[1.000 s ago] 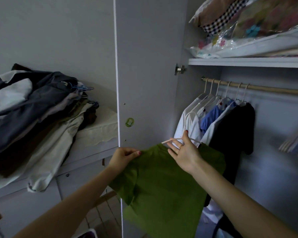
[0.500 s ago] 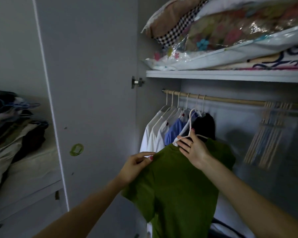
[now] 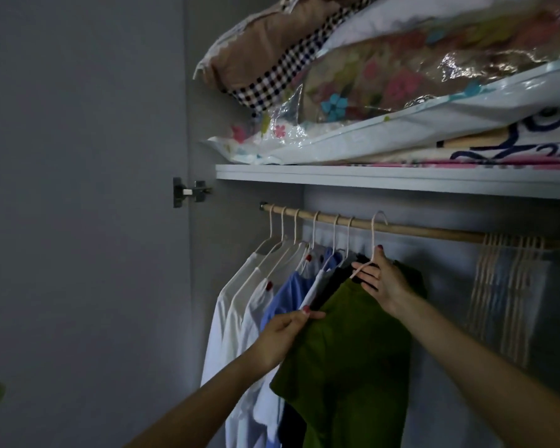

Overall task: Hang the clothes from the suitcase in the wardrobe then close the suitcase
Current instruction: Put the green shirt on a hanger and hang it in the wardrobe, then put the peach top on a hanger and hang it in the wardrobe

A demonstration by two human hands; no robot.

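Green shirt (image 3: 346,360) on its hanger (image 3: 373,244) has come up to the rod (image 3: 434,232), hook at rod level. Left hand (image 3: 280,339) pinches the shirt's left shoulder; right hand (image 3: 383,279) grips the hanger at the collar. Farther left, hung shirts (image 3: 259,302); bedding (image 3: 401,85) on the shelf (image 3: 369,177) above.

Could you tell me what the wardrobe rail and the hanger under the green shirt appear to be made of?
The rail looks like bare wood: a pale tan, matte round bar, though painted metal cannot be ruled out. The hanger held by the right hand is thin and whitish-pink, probably coated wire or slim plastic; its surface is too small to tell. The green shirt looks like soft matte knit fabric.
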